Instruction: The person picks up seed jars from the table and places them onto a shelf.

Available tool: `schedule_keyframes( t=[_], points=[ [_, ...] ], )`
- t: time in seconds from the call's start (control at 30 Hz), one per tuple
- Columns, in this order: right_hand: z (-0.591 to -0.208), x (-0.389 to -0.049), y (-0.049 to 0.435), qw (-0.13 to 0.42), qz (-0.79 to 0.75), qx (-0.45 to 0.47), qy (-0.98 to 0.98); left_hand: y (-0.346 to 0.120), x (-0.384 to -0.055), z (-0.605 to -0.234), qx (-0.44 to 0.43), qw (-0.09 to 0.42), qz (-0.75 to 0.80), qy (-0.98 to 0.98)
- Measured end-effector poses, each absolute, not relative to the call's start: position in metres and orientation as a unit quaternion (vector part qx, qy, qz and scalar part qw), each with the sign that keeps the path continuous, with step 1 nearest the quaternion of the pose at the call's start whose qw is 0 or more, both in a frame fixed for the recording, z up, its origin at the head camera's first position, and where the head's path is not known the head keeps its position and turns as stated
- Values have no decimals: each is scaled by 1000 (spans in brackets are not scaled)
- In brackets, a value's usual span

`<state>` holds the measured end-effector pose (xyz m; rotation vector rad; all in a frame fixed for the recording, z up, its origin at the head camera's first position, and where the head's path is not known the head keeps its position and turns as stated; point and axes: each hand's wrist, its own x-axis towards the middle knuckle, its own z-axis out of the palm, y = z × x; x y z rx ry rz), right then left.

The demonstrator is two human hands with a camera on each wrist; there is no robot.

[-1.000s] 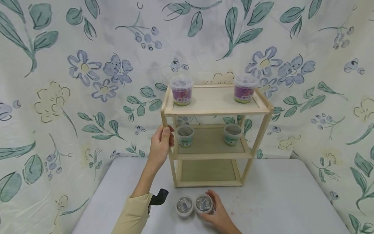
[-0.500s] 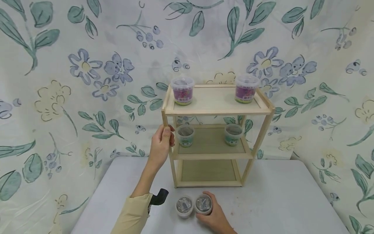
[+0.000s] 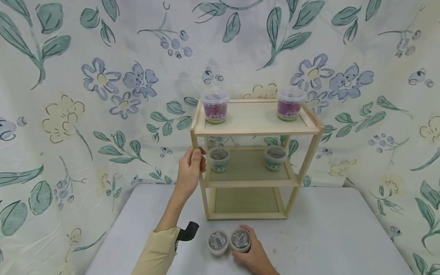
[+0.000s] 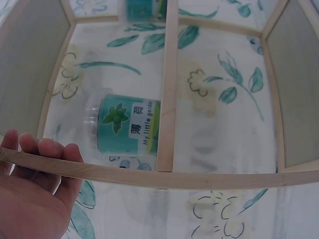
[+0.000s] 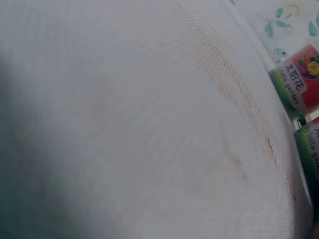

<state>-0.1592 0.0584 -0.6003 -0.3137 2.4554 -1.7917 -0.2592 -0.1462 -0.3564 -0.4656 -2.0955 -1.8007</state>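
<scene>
My left hand (image 3: 190, 168) grips the front left post of a three-tier wooden shelf (image 3: 254, 183); in the left wrist view its fingers (image 4: 47, 148) curl round that post. On the table in front of the shelf, my right hand (image 3: 253, 252) holds a clear plastic cup (image 3: 240, 240), thumb on the near side and fingers on the far side. A matching cup (image 3: 217, 242) stands just left of it. Both show a grey packet inside from above. In the right wrist view, two cups with red and green labels (image 5: 296, 79) appear at the right edge.
Two purple-labelled cups (image 3: 215, 107) stand on the top tier, at left and right. On the middle tier are two green-labelled cups (image 3: 219, 159), also left and right. The white table (image 3: 330, 229) carries reddish-brown specks right of the right hand. A floral curtain (image 3: 137, 57) hangs behind.
The right hand has shifted its hold slightly around the cup, its wrist moving a little left. The left hand stays on the post, and the cups keep their places.
</scene>
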Motion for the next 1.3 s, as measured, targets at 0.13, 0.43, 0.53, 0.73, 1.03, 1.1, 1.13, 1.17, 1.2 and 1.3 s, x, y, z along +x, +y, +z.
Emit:
schedule_keyframes(
  t=[0.13,0.43,0.53,0.73,1.03,1.1,1.13,1.17,1.2,1.3],
  points=[
    [-599,-160,58,47,-582,-96,806,-146,-260,-357,-163,174,-631,-739],
    [-600,-162,59,39,-587,-99,803,-147,-261,-357,-167,183,-627,-739],
    [-598,-163,59,47,-586,-95,803,-147,-261,-357,-168,181,-628,-738],
    [-589,-170,62,38,-589,-90,802,-146,-255,-347,-158,158,-633,-741],
    [-572,-207,55,-38,-591,-103,799,-147,-260,-357,-170,175,-628,-739],
    [-569,-219,52,-56,-592,-110,796,-148,-260,-357,-169,178,-629,-738],
    [-568,-224,51,-63,-594,-115,794,-149,-260,-357,-168,178,-630,-737],
    [-566,-230,49,-68,-595,-118,792,-149,-260,-358,-168,177,-632,-735],
    [-565,-235,48,-72,-594,-121,792,-148,-260,-358,-167,178,-632,-735],
    [-559,-248,46,-77,-593,-129,791,-146,-260,-359,-168,176,-635,-733]
  ],
)
